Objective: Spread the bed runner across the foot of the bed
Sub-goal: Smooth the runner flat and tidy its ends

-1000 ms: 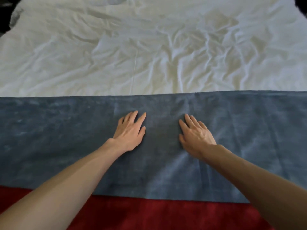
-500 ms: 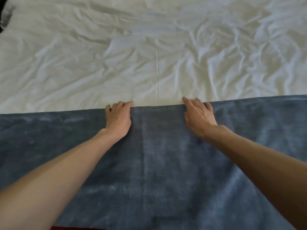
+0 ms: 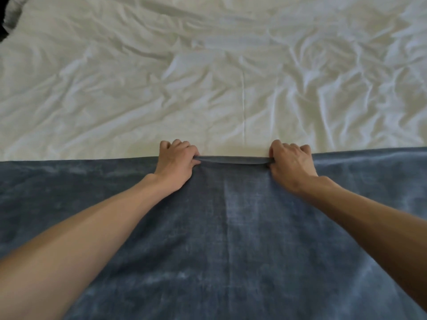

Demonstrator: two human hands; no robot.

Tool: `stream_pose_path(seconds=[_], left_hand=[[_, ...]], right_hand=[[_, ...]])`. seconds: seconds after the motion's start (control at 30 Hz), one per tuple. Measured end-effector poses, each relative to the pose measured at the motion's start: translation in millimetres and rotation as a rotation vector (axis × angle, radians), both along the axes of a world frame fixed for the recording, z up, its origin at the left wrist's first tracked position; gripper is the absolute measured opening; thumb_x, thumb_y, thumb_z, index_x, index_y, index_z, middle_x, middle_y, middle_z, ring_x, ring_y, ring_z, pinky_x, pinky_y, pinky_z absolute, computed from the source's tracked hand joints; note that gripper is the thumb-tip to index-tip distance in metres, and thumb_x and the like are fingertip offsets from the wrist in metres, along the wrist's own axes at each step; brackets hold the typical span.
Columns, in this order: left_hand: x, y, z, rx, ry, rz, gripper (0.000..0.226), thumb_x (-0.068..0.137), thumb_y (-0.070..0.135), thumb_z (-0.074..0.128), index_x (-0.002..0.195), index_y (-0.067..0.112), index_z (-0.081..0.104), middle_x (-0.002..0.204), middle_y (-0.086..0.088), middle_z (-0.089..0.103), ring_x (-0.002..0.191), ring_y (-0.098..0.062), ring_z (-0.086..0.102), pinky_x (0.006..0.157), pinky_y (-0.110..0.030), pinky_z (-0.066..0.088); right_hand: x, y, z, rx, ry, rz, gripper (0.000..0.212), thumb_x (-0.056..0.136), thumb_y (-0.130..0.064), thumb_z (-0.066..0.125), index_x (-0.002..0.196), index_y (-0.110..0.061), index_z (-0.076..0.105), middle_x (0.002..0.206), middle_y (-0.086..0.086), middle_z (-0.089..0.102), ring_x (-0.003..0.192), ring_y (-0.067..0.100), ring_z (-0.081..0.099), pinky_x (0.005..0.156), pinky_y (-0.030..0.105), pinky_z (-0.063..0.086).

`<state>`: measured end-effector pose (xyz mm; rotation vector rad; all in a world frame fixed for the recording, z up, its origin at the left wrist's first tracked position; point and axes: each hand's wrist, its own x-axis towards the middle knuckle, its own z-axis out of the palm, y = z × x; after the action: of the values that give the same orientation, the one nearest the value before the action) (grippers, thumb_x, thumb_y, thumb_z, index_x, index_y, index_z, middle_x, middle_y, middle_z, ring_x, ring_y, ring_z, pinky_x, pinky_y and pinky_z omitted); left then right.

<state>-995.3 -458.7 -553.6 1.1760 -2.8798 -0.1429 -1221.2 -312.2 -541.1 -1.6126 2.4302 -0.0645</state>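
A grey-blue bed runner [image 3: 231, 239] lies flat across the near part of the bed, filling the lower half of the head view from left to right. Its far edge runs straight against the white sheet. My left hand [image 3: 176, 161] is closed on that far edge left of centre. My right hand [image 3: 292, 161] is closed on the same edge right of centre. Between the two hands the edge is pulled taut and lifted a little into a thin fold. Both forearms reach over the runner.
The rumpled white sheet [image 3: 208, 77] covers the rest of the bed beyond the runner, with many creases and a faint centre seam. A dark object [image 3: 5, 21] shows at the top left corner past the bed's edge.
Both hands slid from the middle of the runner up to its far edge and closed on it, raising the edge between them. The view moved forward; the red strip at the bottom is gone.
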Motion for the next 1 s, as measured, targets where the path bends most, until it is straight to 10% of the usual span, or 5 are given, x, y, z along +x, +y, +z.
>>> stream_pose_path(seconds=[0.23, 0.47, 1.0], left_hand=[[-2, 8, -14, -0.085, -0.028, 0.090, 0.034, 0.092, 0.033, 0.047, 0.123, 0.017, 0.049, 0.127, -0.010, 0.045, 0.120, -0.031, 0.041, 0.102, -0.048, 0.023], [27, 28, -27, 0.124, -0.218, -0.067, 0.069, 0.090, 0.059, 0.009, 0.147, 0.028, -0.013, 0.156, -0.006, -0.020, 0.142, -0.023, -0.022, 0.115, -0.051, -0.009], [110, 94, -13, 0.152, -0.043, -0.057, 0.061, 0.096, 0.042, 0.034, 0.148, 0.015, 0.017, 0.159, -0.009, 0.003, 0.145, -0.026, 0.000, 0.116, -0.051, 0.008]], right_hand=[[20, -2, -13, -0.015, 0.110, -0.048, 0.033, 0.088, -0.019, 0.047, 0.118, -0.007, 0.049, 0.120, 0.019, 0.050, 0.109, 0.035, 0.045, 0.099, 0.045, 0.034], [53, 14, -35, 0.140, -0.012, 0.169, 0.069, 0.093, -0.055, 0.011, 0.150, -0.020, -0.006, 0.158, 0.009, -0.013, 0.144, 0.026, -0.012, 0.117, 0.044, -0.002], [174, 90, -21, -0.010, -0.070, 0.071, 0.067, 0.093, -0.046, 0.033, 0.148, -0.011, 0.018, 0.157, 0.019, 0.006, 0.144, 0.034, 0.001, 0.117, 0.045, 0.003]])
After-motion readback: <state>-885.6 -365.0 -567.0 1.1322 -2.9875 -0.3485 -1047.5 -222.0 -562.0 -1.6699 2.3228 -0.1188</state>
